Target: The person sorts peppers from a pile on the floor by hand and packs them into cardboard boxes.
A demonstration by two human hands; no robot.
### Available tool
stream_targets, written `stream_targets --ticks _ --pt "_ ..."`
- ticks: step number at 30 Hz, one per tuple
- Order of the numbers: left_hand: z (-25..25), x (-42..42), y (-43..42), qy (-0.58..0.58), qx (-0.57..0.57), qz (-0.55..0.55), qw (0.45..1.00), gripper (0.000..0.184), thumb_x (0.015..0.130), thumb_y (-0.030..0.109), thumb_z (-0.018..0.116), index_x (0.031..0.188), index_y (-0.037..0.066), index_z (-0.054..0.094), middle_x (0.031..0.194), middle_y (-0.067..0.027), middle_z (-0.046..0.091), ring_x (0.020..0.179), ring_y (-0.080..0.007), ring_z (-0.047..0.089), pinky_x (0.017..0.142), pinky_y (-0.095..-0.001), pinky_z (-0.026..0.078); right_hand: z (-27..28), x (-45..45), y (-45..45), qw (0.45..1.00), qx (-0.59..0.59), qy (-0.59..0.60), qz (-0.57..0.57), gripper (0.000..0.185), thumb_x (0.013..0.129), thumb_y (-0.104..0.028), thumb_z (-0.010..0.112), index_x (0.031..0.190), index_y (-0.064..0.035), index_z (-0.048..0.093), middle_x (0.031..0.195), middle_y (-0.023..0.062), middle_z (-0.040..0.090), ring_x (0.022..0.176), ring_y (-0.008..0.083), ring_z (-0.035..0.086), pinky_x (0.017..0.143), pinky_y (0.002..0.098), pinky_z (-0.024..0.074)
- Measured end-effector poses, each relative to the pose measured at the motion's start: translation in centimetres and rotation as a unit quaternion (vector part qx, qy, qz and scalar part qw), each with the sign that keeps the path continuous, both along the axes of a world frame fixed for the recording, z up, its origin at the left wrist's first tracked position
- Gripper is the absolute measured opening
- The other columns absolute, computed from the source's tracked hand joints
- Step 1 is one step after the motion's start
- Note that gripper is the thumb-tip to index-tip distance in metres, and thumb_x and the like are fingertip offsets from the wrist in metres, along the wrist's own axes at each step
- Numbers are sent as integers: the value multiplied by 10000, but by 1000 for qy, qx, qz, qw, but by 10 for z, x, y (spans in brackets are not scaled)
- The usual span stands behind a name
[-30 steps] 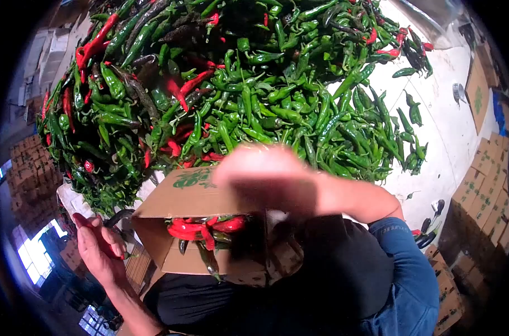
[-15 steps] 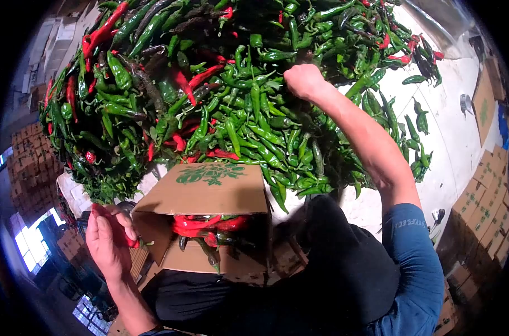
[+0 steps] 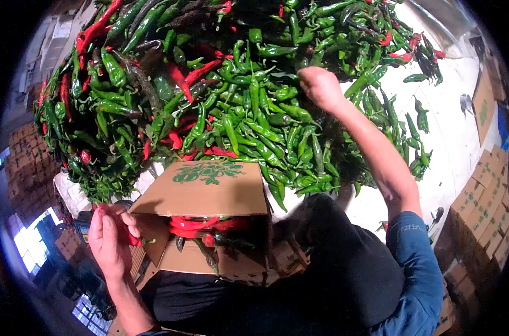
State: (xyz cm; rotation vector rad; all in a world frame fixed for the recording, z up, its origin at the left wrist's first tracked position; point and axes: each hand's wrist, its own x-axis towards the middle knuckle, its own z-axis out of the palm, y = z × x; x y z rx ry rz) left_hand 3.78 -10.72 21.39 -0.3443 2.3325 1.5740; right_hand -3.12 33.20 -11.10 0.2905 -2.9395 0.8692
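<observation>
My left hand [image 3: 110, 241] is closed round a red chili pepper [image 3: 134, 239], whose green stem sticks out past my fingers. Just right of it, a cardboard box [image 3: 209, 190] with a green print lies open towards me on my lap. Red chili peppers [image 3: 201, 225] and several dark green ones show inside its mouth. Over the big heap of green chili peppers [image 3: 265, 140], my right hand [image 3: 321, 89] has its fingers curled in. Whatever is in that hand, if anything, is hidden by the fingers and the dark peppers below.
The heap spreads over a white surface [image 3: 450, 112], with mixed red and dark peppers [image 3: 114, 106] piled higher at the left. Loose peppers [image 3: 419, 115] lie at the right. Stacked cartons [image 3: 484, 207] stand at the right, and more cartons [image 3: 33, 168] at the left.
My right hand has shifted a little to the right and down over the heap. My left hand keeps its hold on the red pepper, and the box stays on my lap.
</observation>
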Motion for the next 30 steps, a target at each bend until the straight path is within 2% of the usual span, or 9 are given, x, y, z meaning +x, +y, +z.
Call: stream_targets --ticks 3,5,11,15,19,21,23,25,30 --pt "0 1 2 2 10 9 1000 303 1064 262 457 1175 -10 528 838 -84 604 625 -121 554 548 -235 455 24 21 16 915 -327 -106 -209 220 925 -130 662 1094 8 688 915 92 727 771 176 683 720 311 564" --pt "0 0 7 5 20 8 1000 301 1065 255 453 1181 -13 524 834 -83 600 637 -123 556 559 -236 458 43 47 38 743 -574 -246 -241 232 945 -108 655 1132 28 664 924 70 708 726 126 644 663 273 550" --pt "-4 -3 11 -53 57 -49 996 299 1055 236 472 1216 -13 507 894 -83 587 702 -137 558 620 -255 469 68 153 71 488 -780 -274 -278 187 943 -138 655 1105 -45 641 766 17 603 652 143 578 554 258 475" --pt "-10 -2 9 -74 57 -79 992 292 1061 228 462 1234 -3 505 946 -81 602 744 -144 562 657 -269 473 26 213 66 443 -712 -270 -473 230 901 -257 747 948 -94 592 707 -22 526 540 115 494 467 250 403" --pt "-9 4 19 -78 60 -111 989 307 1064 239 459 1252 0 497 965 -88 606 734 -136 573 609 -268 489 29 236 56 572 -605 -273 -482 366 833 -284 818 1038 -50 625 725 -12 571 514 64 470 439 231 380" --pt "-8 5 24 -78 58 -127 987 309 1064 239 460 1257 0 494 966 -88 607 746 -135 577 619 -264 487 40 246 57 757 -353 -313 -452 419 796 -232 814 1079 47 682 870 83 700 673 132 618 617 277 505" --pt "-2 10 33 -71 61 -135 986 307 1060 242 468 1245 -1 503 969 -94 612 763 -142 583 649 -266 486 34 268 61 817 -294 -311 -387 301 788 -163 759 1008 40 723 864 97 722 749 162 649 727 297 518" --pt "4 20 40 -56 64 -125 989 304 1053 247 477 1210 -9 526 950 -105 615 756 -158 584 671 -281 482 55 288 60 809 -291 -325 -394 226 791 -131 696 954 20 740 822 111 724 760 158 656 745 309 521" --pt "15 43 41 -64 156 -133 977 345 1041 260 519 1289 21 529 1106 -145 647 1062 -286 622 921 -418 504 92 396 85 810 -222 -368 -399 301 785 -161 650 1008 24 731 833 172 713 729 234 691 720 353 546"
